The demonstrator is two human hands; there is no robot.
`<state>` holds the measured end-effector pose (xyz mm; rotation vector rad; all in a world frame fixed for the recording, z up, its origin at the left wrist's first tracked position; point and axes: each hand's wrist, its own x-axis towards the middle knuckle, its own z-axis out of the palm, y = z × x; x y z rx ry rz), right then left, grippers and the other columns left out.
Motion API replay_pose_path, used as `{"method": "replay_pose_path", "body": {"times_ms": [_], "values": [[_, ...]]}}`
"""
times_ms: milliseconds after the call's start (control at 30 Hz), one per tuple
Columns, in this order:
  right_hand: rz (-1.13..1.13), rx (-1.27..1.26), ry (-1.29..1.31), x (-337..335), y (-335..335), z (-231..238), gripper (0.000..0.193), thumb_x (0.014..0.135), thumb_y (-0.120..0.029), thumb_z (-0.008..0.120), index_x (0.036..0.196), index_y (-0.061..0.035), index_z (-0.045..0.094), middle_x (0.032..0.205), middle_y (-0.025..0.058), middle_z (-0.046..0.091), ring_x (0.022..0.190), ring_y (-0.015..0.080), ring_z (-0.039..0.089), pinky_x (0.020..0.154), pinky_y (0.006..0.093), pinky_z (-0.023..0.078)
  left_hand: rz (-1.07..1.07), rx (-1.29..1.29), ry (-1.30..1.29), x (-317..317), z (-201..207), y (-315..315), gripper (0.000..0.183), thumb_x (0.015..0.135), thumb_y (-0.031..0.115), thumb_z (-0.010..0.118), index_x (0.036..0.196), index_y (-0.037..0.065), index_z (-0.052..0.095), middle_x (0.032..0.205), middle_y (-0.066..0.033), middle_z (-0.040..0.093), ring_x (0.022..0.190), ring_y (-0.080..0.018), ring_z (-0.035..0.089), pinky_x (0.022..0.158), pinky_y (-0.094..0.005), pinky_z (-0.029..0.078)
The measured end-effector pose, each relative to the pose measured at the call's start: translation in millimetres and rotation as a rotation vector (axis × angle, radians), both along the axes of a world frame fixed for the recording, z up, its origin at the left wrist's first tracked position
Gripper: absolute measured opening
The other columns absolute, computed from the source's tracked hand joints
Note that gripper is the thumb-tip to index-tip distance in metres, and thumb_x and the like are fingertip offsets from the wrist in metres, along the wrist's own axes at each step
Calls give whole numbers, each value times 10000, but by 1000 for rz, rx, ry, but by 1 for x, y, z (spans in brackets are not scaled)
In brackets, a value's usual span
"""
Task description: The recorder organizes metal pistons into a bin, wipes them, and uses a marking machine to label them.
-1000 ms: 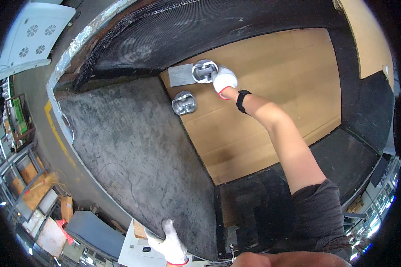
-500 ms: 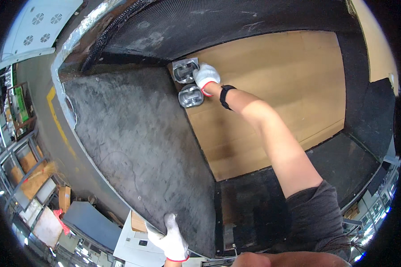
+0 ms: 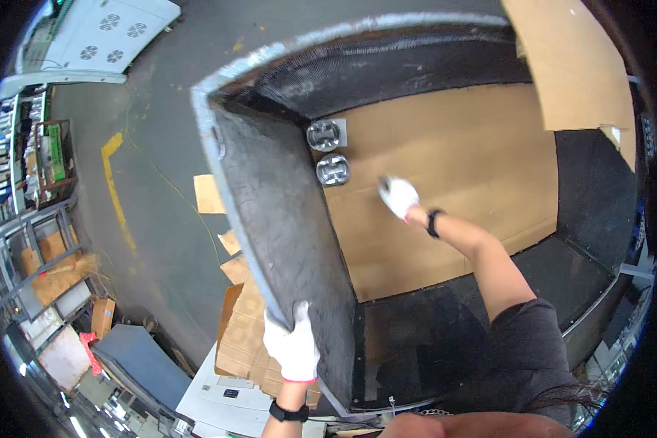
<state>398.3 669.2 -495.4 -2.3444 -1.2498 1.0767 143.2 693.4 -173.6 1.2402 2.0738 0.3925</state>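
Observation:
Two silvery metal pistons stand side by side in the far left corner of a deep black-lined bin point(image 3: 270, 212). The farther piston point(image 3: 323, 136) has a small pale grey square piece beside it; the nearer piston point(image 3: 333, 169) is close in front. My right hand point(image 3: 399, 197), in a white knit glove, hangs over the cardboard sheet point(image 3: 452, 175) on the bin's floor, apart from both pistons. Motion smears its fingers, and nothing held shows clearly. My left hand point(image 3: 293, 347), gloved too, is wrapped over the rim of the bin's left wall.
A cardboard flap point(image 3: 577, 66) hangs over the bin's far right corner. Flattened cardboard point(image 3: 247, 328) and a white cabinet point(image 3: 219, 398) are outside its near left side. On the grey floor runs a yellow line point(image 3: 111, 190); shelving point(image 3: 25, 146) stands at the far left.
My right hand has left the farther piston and come back toward me, over the cardboard. My left hand still grips the rim. The view has shifted, showing more floor beyond the bin.

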Motion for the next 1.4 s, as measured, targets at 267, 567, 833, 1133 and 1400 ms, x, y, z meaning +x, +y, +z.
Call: {"method": "replay_pose_path", "body": {"times_ms": [267, 567, 833, 1133, 1400], "values": [[950, -484, 390, -12, -284, 171, 355, 857, -372, 533, 906, -76, 724, 948, 196, 689, 869, 393, 657, 766, 467, 513, -269, -99, 371, -7, 16, 0, 585, 873, 476, 621, 1280, 61, 548, 1097, -190, 679, 1034, -355, 647, 872, -434, 492], [1012, -278, 431, -17, -366, 366, 541, 895, -535, 538, 1224, -111, 601, 1057, 219, 668, 1012, 390, 627, 906, 466, 474, -708, 225, 165, 72, 140, -206, 669, 858, 468, 604, 1360, 44, 483, 1378, -212, 512, 1279, -372, 487, 1060, -470, 376], [1076, 328, -204, -37, -419, 355, 518, 815, -253, 632, 1243, 3, 491, 1050, 221, 622, 909, 383, 616, 837, 477, 487, 18, -6, -111, 8, 164, -575, 563, 914, 515, 534, 1297, 105, 584, 1263, -169, 615, 1179, -331, 578, 1007, -401, 449], [1211, 137, -775, -61, -429, 365, 713, 799, -269, 668, 1370, 48, 383, 1089, 173, 645, 1009, 301, 643, 857, 377, 515, 1411, -147, 115, 87, 181, -1021, 484, 895, 456, 578, 1184, 78, 666, 1116, -195, 679, 1064, -357, 639, 921, -404, 470], [1653, 340, -269, -218, -481, 452, 368, 767, -356, 636, 1007, -79, 669, 1004, 203, 684, 961, 373, 655, 845, 467, 517, 1708, -13, -50, 109, 147, -1066, 383, 910, 298, 601, 1139, 0, 673, 1073, -170, 703, 1023, -281, 655, 910, -365, 478]]}}
